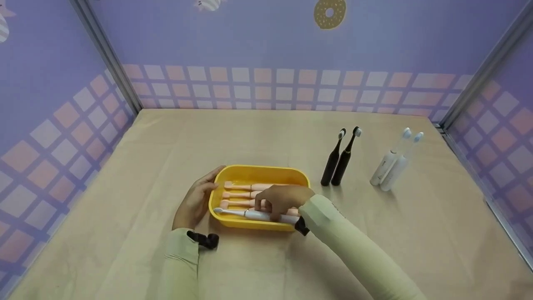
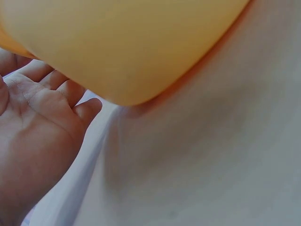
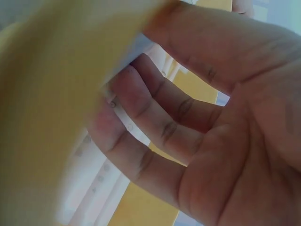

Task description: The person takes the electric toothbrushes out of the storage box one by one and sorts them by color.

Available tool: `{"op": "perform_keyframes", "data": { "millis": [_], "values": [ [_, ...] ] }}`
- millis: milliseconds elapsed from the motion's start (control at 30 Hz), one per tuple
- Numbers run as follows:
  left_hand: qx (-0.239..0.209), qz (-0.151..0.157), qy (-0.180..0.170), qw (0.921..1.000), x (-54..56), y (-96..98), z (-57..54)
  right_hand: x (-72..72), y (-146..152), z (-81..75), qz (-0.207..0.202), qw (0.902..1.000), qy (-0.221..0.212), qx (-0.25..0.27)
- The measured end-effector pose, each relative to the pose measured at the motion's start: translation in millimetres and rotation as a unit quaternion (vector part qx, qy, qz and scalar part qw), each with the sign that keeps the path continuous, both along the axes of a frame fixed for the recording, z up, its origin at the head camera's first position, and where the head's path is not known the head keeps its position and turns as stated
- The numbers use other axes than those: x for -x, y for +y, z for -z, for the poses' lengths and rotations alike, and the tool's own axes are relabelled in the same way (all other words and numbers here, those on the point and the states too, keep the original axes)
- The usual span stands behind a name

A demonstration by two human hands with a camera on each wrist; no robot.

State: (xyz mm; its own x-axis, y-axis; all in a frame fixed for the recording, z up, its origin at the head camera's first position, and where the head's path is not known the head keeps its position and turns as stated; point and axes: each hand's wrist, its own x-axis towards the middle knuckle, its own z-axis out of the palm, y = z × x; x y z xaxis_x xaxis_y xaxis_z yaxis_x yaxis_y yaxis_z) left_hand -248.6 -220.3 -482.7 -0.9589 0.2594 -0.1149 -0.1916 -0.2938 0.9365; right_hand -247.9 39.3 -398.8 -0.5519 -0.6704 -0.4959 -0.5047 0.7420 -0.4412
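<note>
A yellow tray (image 1: 262, 170) holds three pink toothbrushes (image 1: 233, 203) lying side by side, heads to the left. Along its near side lies a white electric toothbrush (image 1: 257, 215). My right hand (image 1: 285, 200) reaches in from the right and pinches that white handle between thumb and curled fingers; the near wall hides part of the grip in the right wrist view. At the tray's left end, my left hand (image 1: 198, 200) holds the rim, thumb at the edge and fingers round the outside. The left wrist view shows its palm (image 2: 42, 122) beside the tray wall (image 2: 127, 56).
Right of the tray, two black electric toothbrushes (image 1: 342, 160) lie together on the beige cloth (image 1: 166, 141). Farther right are two white electric toothbrushes (image 1: 393, 168). Tiled-pattern panels (image 1: 266, 79) border the table at the back and sides.
</note>
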Motion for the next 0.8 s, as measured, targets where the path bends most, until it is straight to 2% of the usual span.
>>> {"op": "perform_keyframes", "data": {
  "millis": [433,800],
  "values": [
    [-0.019,0.013,0.014,0.9996,0.5,-1.2,1.0,-1.4,-3.5,-0.9,-0.036,0.9987,0.033,-0.012],
    [-0.014,0.010,0.013,0.9998,-0.2,-1.4,-0.1,-0.4,-1.2,0.6,-0.054,0.9979,0.036,0.003]
  ]
}}
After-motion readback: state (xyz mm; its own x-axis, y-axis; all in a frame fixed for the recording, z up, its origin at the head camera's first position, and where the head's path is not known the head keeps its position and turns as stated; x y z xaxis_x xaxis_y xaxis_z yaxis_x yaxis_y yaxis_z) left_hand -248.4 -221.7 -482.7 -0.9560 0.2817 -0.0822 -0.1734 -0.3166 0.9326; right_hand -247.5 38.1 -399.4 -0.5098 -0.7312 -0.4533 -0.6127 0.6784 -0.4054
